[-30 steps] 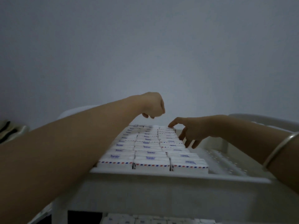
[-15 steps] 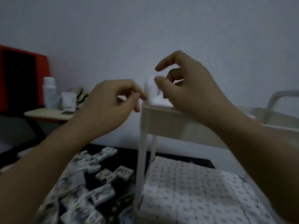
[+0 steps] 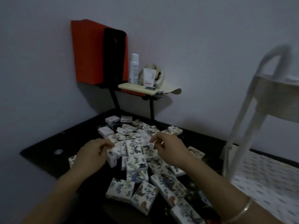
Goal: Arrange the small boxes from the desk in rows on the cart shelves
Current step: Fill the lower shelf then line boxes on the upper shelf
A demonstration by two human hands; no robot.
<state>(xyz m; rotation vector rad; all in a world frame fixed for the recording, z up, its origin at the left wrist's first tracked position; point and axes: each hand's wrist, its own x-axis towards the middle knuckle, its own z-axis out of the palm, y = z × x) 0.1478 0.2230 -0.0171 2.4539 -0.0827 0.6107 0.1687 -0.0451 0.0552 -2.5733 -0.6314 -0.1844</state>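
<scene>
A loose heap of small white boxes with printed pictures covers the black desk. My left hand is low over the heap's left side, its curled fingers closing on a white box. My right hand hovers over the middle, and its fingertips pinch a tilted, blurred box. The white cart stands at the right. Its lower shelf is packed with rows of boxes. The upper shelf shows only its side wall.
A red and black upright object stands against the wall behind the desk. Beside it a small raised shelf carries a white bottle, a small carton and a phone. A round hole is in the desk's left part.
The view swung from the cart's top shelf down and left to the desk. Both hands dropped from the cart onto the heap of loose boxes and closed on boxes there.
</scene>
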